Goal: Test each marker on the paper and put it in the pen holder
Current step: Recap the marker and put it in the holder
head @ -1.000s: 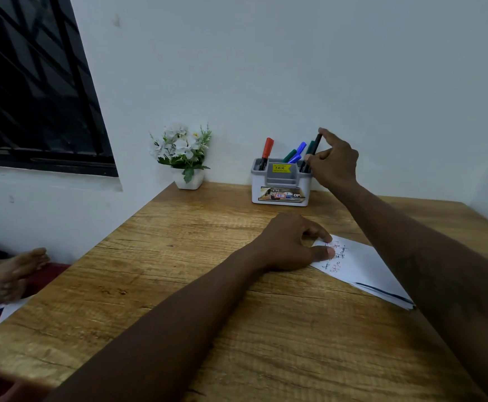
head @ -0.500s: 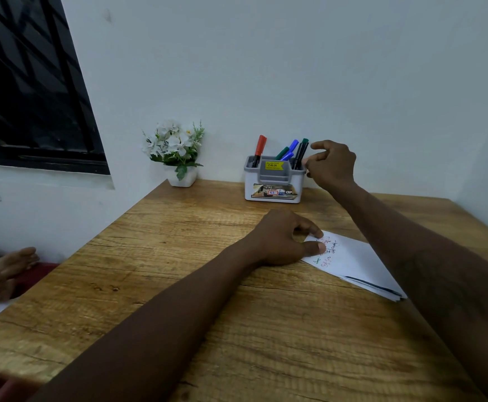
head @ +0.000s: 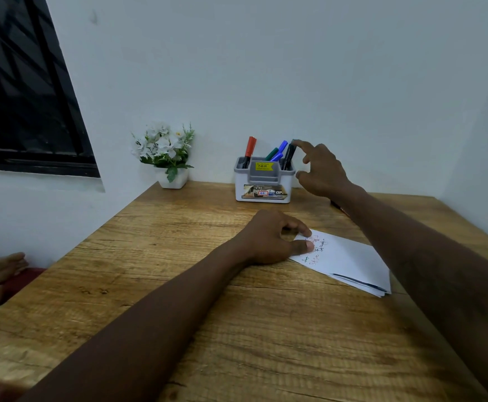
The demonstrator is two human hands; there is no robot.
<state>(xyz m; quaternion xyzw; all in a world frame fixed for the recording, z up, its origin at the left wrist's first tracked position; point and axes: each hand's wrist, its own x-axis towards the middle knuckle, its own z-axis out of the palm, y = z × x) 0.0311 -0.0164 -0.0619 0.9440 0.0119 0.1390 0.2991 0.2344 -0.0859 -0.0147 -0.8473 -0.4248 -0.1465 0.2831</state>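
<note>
Head view: right hand [head: 322,169], fingers spread and empty, touches the black marker [head: 288,156] standing in the pen holder [head: 263,184] at the tabletop's far edge; a careless withdrawal could tip it. Left hand [head: 271,240], loosely curled, pins the paper [head: 347,259].

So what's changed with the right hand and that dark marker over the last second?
The right hand lowered the dark marker into the pen holder and opened; only a fingertip now touches its top. The left hand stayed pressed on the paper, and the red marker and blue marker kept their places.
</note>
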